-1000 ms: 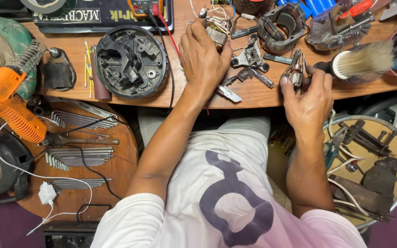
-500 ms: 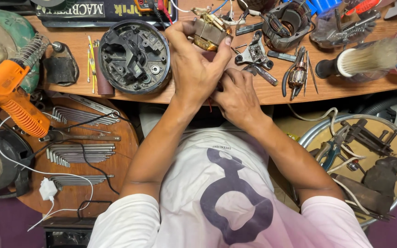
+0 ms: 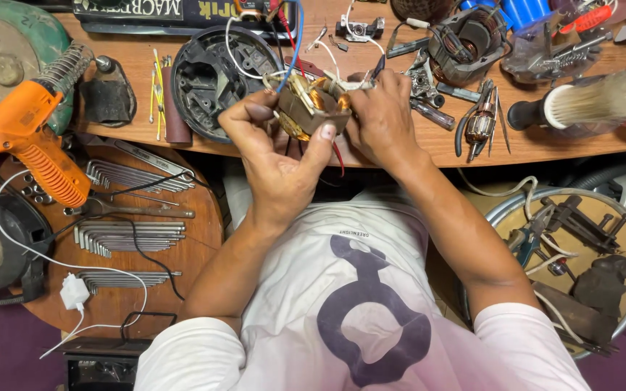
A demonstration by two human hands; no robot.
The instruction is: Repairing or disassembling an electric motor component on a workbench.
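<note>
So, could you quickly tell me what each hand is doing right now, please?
Left hand: closed around the small motor stator with copper windings, gripping it from below.
Right hand: closed on the stator's other side, fingers at its wires.

Motor coil (image 3: 307, 108) copper-orange with grey-brown core, red and blue wires (image 3: 289, 29) off it. Glue gun (image 3: 27, 141) bright orange. Round housing (image 3: 215, 76) black. Table (image 3: 472, 148) light brown wood. Brush (image 3: 588, 105) black handle, pale bristles. Shirt (image 3: 356, 289) white, purple figure.

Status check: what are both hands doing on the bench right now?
Left hand and right hand both grip the copper-wound motor coil above the bench edge. Red and blue wires trail from it. Nothing blocking.
</note>
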